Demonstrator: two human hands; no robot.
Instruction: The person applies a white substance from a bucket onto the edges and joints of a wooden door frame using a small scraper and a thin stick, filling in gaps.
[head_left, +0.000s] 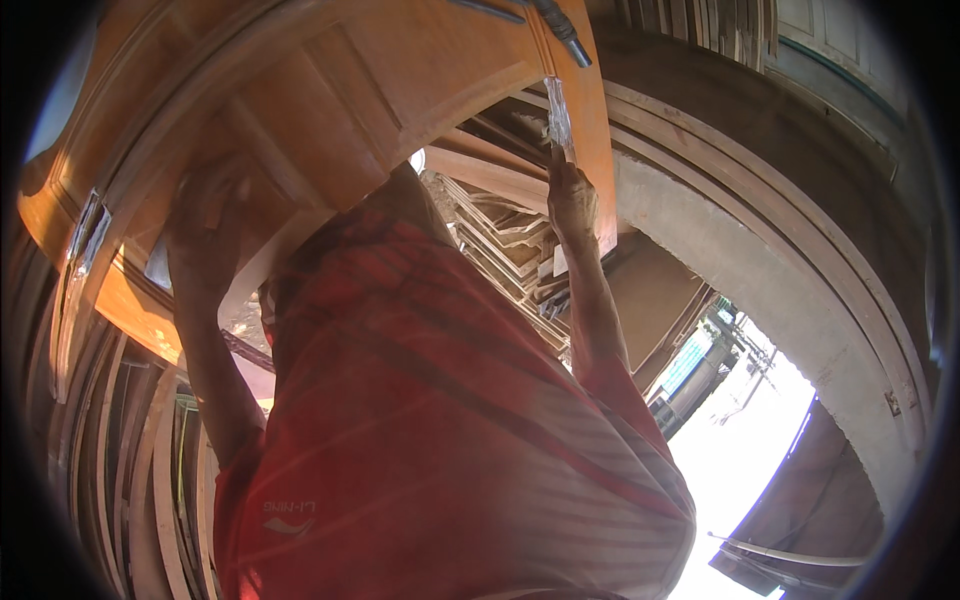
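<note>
A varnished orange-brown wooden door with raised panels [330, 95] spans the upper left, in front of my body. My right hand [573, 203] is by the door's right edge, its fingers closed. Just above its fingertips runs a shiny, wrinkled silvery strip [558, 112] along that edge; whether the fingers grip it or something else is hidden. My left hand [212, 195] is in shadow against the lower left panel, its fingers bent and blurred, so I cannot make out what it holds. Another silvery strip [88, 232] sits on the door's left edge.
A dark rod-like tool [562, 32] lies on the door near its top right. Wooden boards [140, 470] stand upright at the lower left. Stacked frame-like wood pieces [505, 250] are beyond my right arm. A grey concrete ledge [740, 235] and long timber [790, 170] curve along the right.
</note>
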